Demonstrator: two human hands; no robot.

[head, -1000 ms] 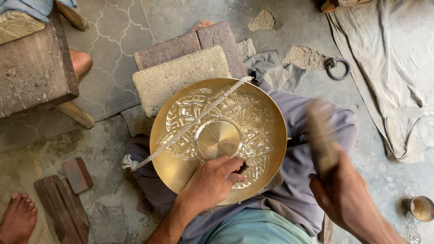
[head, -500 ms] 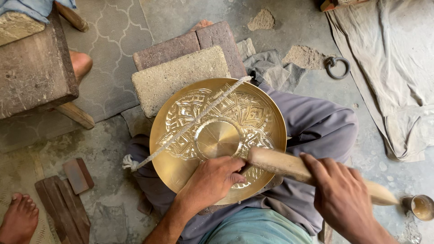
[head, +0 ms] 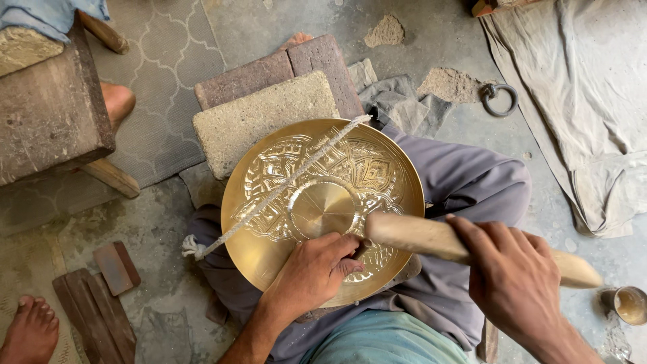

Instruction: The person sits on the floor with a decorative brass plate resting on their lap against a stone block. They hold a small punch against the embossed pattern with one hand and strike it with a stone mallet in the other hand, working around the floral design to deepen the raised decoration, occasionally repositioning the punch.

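Note:
A round brass plate (head: 269, 253) with embossed patterns rests on my lap, tied across by a white cord (head: 283, 185). My left hand (head: 313, 273) presses on the plate's lower part, fingers closed around a small tool whose tip is hidden under the wooden mallet. My right hand (head: 515, 280) grips that wooden mallet (head: 418, 236) by its shaft. The mallet lies almost level, its head end over the plate right beside my left fingers.
Stone blocks (head: 259, 121) and bricks (head: 269, 71) lie just beyond the plate. A wooden bench (head: 47, 114) and another person's bare feet (head: 30, 334) are at left. Grey cloth (head: 579, 94), a metal ring (head: 499, 98) and a small brass cup (head: 627, 305) sit at right.
My right hand swung the mallet down from a raised, blurred position to lie across the plate next to my left hand. Left hand and plate stayed put.

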